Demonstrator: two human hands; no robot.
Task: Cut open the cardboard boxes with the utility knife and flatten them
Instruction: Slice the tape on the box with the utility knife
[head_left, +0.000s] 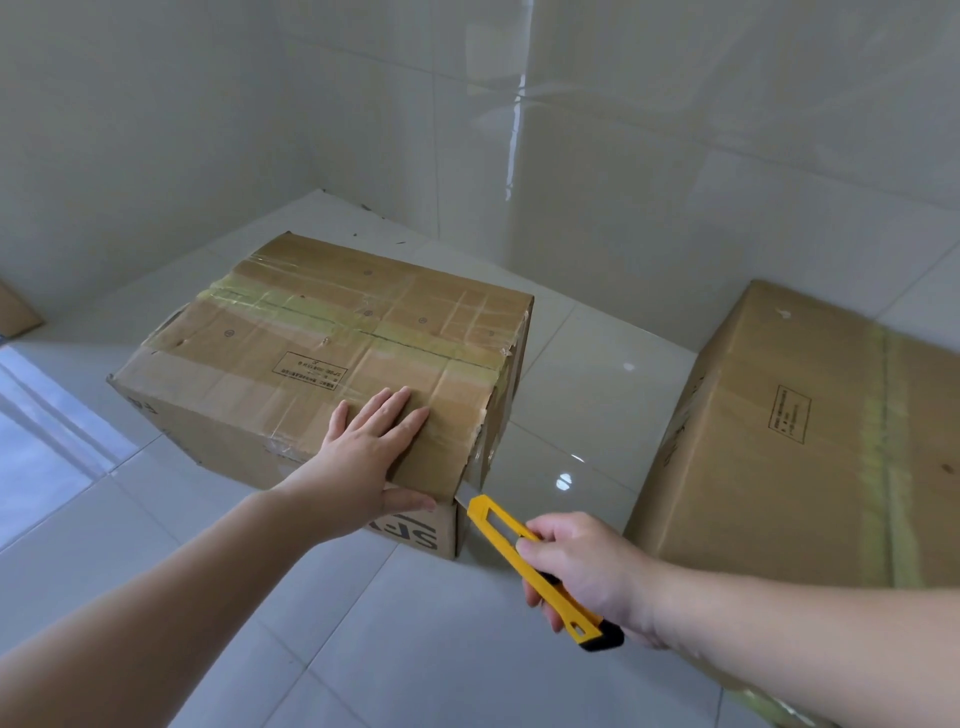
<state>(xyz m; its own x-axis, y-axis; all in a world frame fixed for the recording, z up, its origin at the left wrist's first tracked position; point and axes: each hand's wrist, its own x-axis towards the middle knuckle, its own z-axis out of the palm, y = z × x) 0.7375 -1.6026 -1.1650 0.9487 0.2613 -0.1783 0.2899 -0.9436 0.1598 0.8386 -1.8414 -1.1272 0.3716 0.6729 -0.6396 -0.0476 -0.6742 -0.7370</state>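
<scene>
A: Where are we w/ the hands?

B: Our right hand (582, 569) is clenched round the yellow utility knife (540, 571), blade tip right at the near right corner edge of the box (332, 358), just under the top flap. Our left hand (371, 457) lies flat & spread on the box top, fingers at 12, thumb hooked over the near edge, gripping nothing.

A: Edges, room?

B: That corner's ragged, cardboard torn, tape peeling. Bare tiled floor (571, 374) at 3 o'clock of the box, a clear strip between it & the second box (789, 431). More open floor at 6.

A: Any writing?

B: Black printed label box on top, text too small to read. Big black letters on the near side, partly hidden by our hand, approx. "SF". Yellowish tape crosses the top. Second box has a similar label, unreadable.

A: Anything else?

B: Tiled walls (675, 130) close behind at 12. Another cardboard piece (15, 312) at the left frame edge, 9 o'clock.
</scene>
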